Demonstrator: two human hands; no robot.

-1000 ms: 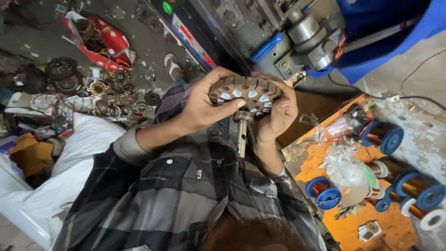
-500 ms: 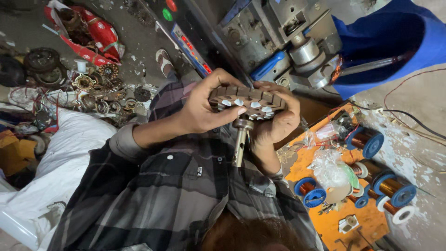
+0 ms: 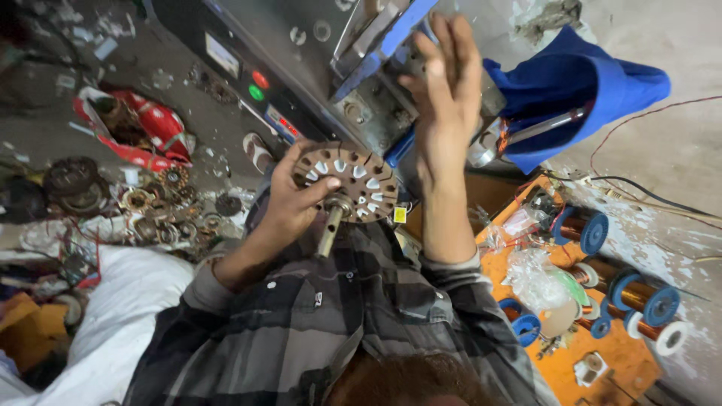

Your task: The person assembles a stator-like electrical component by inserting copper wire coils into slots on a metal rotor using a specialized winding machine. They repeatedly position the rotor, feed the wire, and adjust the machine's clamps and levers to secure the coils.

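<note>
Holding a round brown slotted metal stator disc with a steel shaft (image 3: 347, 183), the left hand (image 3: 292, 199) has its fingers (image 3: 282, 162) curled behind the disc's far rim and the thumb laid across the face, pinching the disc. The disc sits up in the air in front of the person's chest, over the grey and black checked shirt (image 3: 301, 316), its shaft pointing down and slightly toward the left-hand fingers. White slot linings show around the disc's face.

The right hand (image 3: 444, 90) is raised above and to the right of the disc, apart from it, with its fingers (image 3: 451, 45) straight and close together, flat against the grey metal machine with blue parts (image 3: 361, 53). It grips nothing that can be seen. Left of those fingers, 2 round buttons, 1 red (image 3: 260, 79) and 1 green (image 3: 256, 92), sit on the machine's panel. A blue cloth (image 3: 587, 90) hangs just right of the raised hand.

Below and right of the right wrist lies an orange surface (image 3: 624, 353) carrying copper wire spools with blue ends (image 3: 639, 293) and a crumpled clear plastic bag (image 3: 534, 278). Well to the left of the left-hand fingers, a heap of dark metal motor parts (image 3: 150, 210) lies on the floor near a red torn casing (image 3: 143, 131).
</note>
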